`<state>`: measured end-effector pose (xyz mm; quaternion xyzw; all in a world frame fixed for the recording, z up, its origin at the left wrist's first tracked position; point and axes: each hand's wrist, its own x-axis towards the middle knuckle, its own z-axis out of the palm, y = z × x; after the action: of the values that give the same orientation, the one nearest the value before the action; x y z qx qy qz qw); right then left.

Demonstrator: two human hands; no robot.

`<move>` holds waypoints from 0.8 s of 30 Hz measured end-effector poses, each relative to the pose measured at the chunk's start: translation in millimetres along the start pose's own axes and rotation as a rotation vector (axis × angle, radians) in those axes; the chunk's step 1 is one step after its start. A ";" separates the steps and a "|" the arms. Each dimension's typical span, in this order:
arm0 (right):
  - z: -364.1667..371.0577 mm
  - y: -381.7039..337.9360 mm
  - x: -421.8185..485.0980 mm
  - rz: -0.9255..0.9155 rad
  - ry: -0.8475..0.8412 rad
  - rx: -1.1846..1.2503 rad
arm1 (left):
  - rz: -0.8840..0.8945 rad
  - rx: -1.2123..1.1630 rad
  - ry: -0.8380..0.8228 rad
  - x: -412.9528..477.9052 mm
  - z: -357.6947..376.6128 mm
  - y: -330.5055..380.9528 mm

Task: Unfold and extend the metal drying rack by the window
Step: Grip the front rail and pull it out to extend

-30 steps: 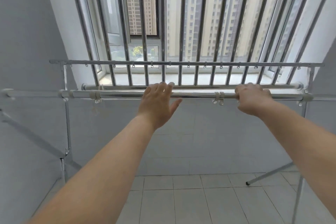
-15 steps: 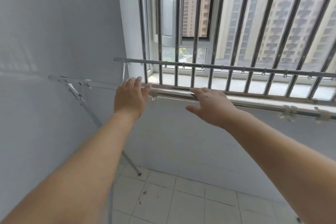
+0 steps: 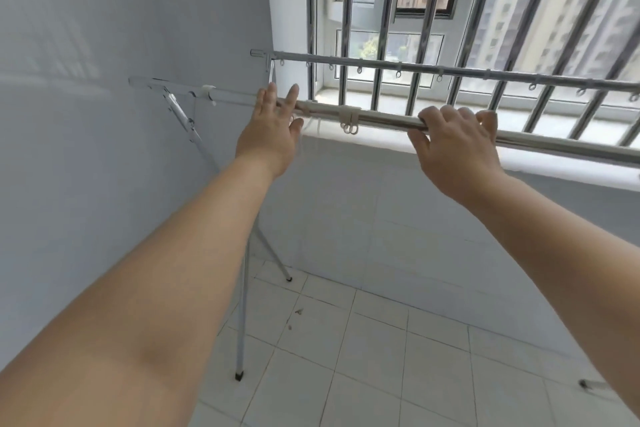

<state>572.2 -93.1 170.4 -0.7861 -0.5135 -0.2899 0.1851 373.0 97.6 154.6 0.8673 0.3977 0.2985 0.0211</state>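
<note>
The metal drying rack (image 3: 384, 120) stands under the window, its near top rail running from the left wall across to the right edge. A thinner back rail with small rings (image 3: 415, 69) runs behind it. My right hand (image 3: 453, 146) is wrapped around the near rail right of a white plastic clip (image 3: 349, 116). My left hand (image 3: 272, 130) rests flat against the rail left of that clip, fingers straight and apart. The rail's thinner left extension (image 3: 173, 88) reaches toward the wall above a crossed leg (image 3: 242, 305).
A grey wall (image 3: 121, 149) lies close on the left. Vertical window bars (image 3: 381, 45) and a white sill are behind the rack. The floor is white tile (image 3: 381, 357). Another rack foot (image 3: 585, 383) shows at lower right.
My view has swung left toward the wall. My right hand has closed around the near rail; half a second ago it hovered open. My left hand has gone from curled over the rail to flat.
</note>
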 end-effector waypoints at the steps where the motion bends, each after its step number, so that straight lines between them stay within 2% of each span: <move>1: 0.2 1.8 2.6 -0.003 0.003 0.005 | -0.003 0.000 -0.004 3.4 -0.3 1.9; 9: 8.4 13.9 23.9 0.013 -0.008 0.072 | 0.008 -0.042 -0.016 31.5 8.9 4.9; 17: 25.6 5.5 38.2 0.009 -0.027 0.127 | -0.068 -0.104 -0.115 62.9 13.8 -3.1; 24: 31.7 7.2 35.4 -0.011 0.020 0.073 | -0.026 -0.096 -0.064 55.3 21.1 -8.3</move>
<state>597.9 -52.5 169.1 -0.7730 -0.5263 -0.2800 0.2171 406.6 146.4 162.7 0.8692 0.3934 0.2889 0.0791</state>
